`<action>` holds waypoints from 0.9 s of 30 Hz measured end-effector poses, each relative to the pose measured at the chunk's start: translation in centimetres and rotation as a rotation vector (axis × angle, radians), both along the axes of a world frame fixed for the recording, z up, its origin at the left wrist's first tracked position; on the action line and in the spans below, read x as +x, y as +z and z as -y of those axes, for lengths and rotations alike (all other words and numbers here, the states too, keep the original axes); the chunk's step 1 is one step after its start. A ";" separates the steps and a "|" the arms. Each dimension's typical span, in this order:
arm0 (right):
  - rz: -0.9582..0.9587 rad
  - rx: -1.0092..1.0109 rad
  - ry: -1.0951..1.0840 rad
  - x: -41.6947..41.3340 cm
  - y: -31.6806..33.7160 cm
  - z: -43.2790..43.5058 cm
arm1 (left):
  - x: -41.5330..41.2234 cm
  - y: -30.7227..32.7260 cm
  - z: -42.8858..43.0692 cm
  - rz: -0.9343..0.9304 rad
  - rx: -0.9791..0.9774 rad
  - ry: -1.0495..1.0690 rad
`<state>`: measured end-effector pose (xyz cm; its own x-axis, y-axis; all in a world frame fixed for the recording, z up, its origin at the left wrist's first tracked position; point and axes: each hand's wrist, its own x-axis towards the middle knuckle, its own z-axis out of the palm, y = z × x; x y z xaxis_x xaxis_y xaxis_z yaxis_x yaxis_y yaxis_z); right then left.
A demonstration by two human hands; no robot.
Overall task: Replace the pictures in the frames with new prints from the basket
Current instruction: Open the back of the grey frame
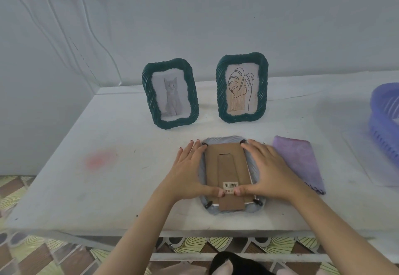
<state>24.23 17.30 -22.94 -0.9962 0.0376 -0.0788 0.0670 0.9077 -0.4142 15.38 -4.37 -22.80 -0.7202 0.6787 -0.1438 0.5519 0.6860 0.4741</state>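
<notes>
Left grip (190, 173), right grip (267, 171) astride frame (226, 166)

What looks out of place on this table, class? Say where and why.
A pinkish-red stain marks the table, left of the face-down frame. It looks like a smear or spill on the pale top.

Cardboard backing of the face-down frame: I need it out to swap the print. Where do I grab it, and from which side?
Probably by the stand flap, pinched from the near edge: the backing lies flat inside the frame, and only the flap's free end juts past it. The corner clips may need turning first.
</notes>
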 end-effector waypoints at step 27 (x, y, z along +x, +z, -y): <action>-0.134 -0.223 0.022 4.9 0.0 1.1 | 4.2 -1.1 1.5 -0.203 0.422 -0.021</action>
